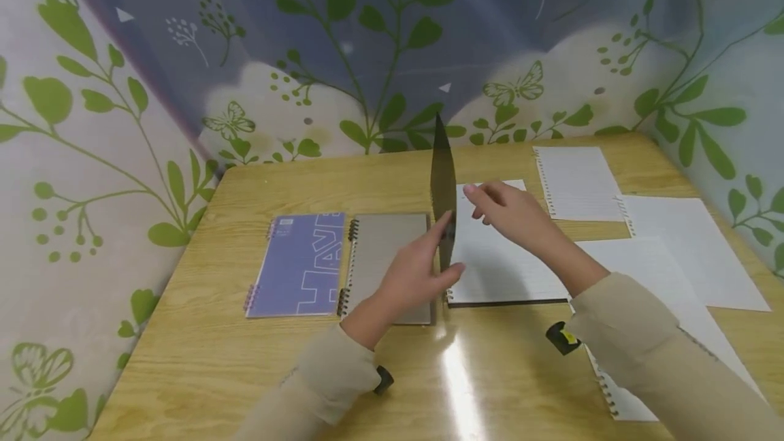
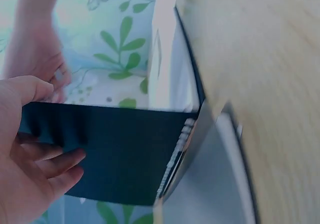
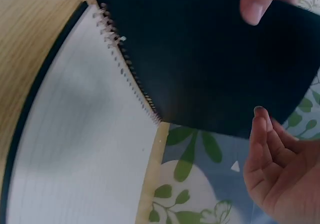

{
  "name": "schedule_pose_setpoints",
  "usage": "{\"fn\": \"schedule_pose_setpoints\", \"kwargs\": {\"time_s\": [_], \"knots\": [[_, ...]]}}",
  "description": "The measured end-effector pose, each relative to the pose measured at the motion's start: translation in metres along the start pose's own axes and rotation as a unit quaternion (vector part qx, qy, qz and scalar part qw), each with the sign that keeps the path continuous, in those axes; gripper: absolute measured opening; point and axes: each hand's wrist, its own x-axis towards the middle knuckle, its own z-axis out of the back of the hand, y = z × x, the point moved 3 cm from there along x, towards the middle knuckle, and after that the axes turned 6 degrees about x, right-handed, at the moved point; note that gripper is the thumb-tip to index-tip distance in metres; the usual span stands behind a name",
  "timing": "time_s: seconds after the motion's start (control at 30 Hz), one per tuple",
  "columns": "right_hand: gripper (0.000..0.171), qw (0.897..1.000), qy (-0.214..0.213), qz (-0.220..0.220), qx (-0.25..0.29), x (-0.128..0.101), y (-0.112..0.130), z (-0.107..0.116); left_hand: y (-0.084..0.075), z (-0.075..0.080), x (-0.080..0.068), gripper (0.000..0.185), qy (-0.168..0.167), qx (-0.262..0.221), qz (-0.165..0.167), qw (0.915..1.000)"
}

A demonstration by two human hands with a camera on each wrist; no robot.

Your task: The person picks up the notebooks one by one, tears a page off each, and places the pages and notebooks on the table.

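On the wooden tabletop (image 1: 502,366) a spiral notebook (image 1: 502,271) lies open near the middle, and its dark cover (image 1: 443,189) stands upright on edge above the spiral binding (image 3: 127,64). The left hand (image 1: 416,278) grips this cover at its lower part, the thumb on one face and the curled fingers (image 2: 55,169) on the other face. The right hand (image 1: 511,213) is at about 3 o'clock from the cover, over the lined page (image 3: 85,149); its fingers are relaxed and it holds nothing, only one fingertip (image 3: 255,7) touches the top edge of the cover in the right wrist view. At 9 o'clock from the cover lie two closed notebooks side by side: a grey notebook (image 1: 386,257) just beside it, and a purple notebook (image 1: 303,264) further out. Loose lined sheets (image 1: 578,182) and plain white sheets (image 1: 680,250) lie at about 2 and 3 o'clock, near the right edge of the tabletop.
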Motion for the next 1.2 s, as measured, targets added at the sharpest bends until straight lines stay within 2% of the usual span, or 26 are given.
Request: {"fn": "schedule_pose_setpoints", "kwargs": {"time_s": [0.1,0.2,0.3,0.37,0.6,0.77,0.93,1.07,1.2], "knots": [[0.073,1.0,-0.008,-0.001,-0.016,0.003,0.007,-0.001,-0.005,-0.01,0.005,0.075,0.009,0.017,-0.015,0.9997],[0.066,0.999,-0.023,-0.008,-0.046,0.003,0.006,0.004,-0.009,-0.02,0.011,0.073,0.022,0.032,-0.03,0.9988],[0.058,0.997,-0.023,-0.02,-0.07,0.0,-0.002,0.012,-0.008,-0.029,0.015,0.072,0.049,0.063,-0.039,0.996],[0.058,0.997,-0.011,-0.027,-0.078,-0.001,-0.01,0.018,-0.004,-0.035,0.016,0.074,0.073,0.078,-0.034,0.9937],[0.067,0.995,0.043,-0.049,-0.069,-0.007,-0.061,0.033,0.017,-0.058,0.021,0.084,0.171,0.104,0.016,0.9796],[0.067,0.994,0.057,-0.069,-0.059,-0.012,-0.1,0.028,0.022,-0.067,0.022,0.086,0.221,0.135,0.018,0.9657],[0.067,0.993,0.058,-0.086,-0.053,-0.014,-0.131,0.016,0.02,-0.073,0.022,0.082,0.237,0.169,0.021,0.9563],[0.066,0.992,0.059,-0.091,-0.061,-0.012,-0.146,0.007,0.016,-0.076,0.024,0.079,0.244,0.211,0.024,0.9463],[0.063,0.989,0.047,-0.092,-0.104,-0.009,-0.152,0.0,0.011,-0.08,0.025,0.077,0.246,0.252,0.029,0.9356]]}}
